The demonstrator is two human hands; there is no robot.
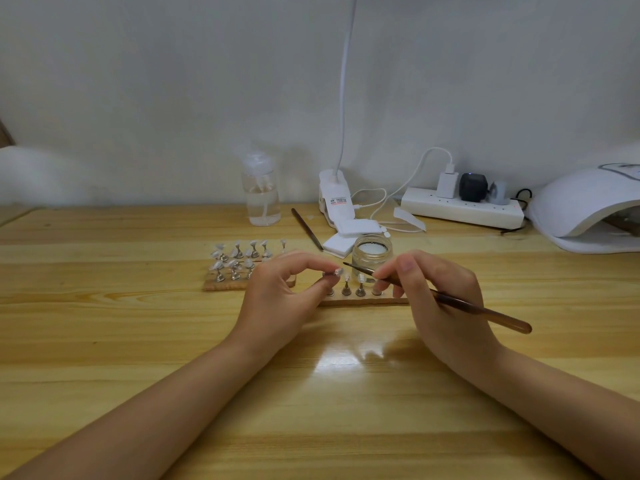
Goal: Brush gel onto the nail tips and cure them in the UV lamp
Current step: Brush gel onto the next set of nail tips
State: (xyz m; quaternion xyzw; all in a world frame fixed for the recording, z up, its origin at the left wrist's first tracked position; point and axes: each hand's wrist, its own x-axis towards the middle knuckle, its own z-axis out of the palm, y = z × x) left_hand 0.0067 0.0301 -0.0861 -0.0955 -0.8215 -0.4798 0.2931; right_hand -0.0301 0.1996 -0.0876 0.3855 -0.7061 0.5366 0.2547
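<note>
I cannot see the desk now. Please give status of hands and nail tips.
Left hand pinches one nail tip. Right hand holds brush, bristles near that tip. UV lamp far right, nothing blocking.

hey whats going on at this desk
A person is doing gel work on nail tips. The left hand pinches one nail tip on its stand, lifted off the wooden holder strip. The right hand holds a brush aimed at that tip. An open glass jar stands just behind; the UV lamp sits far right.
</note>
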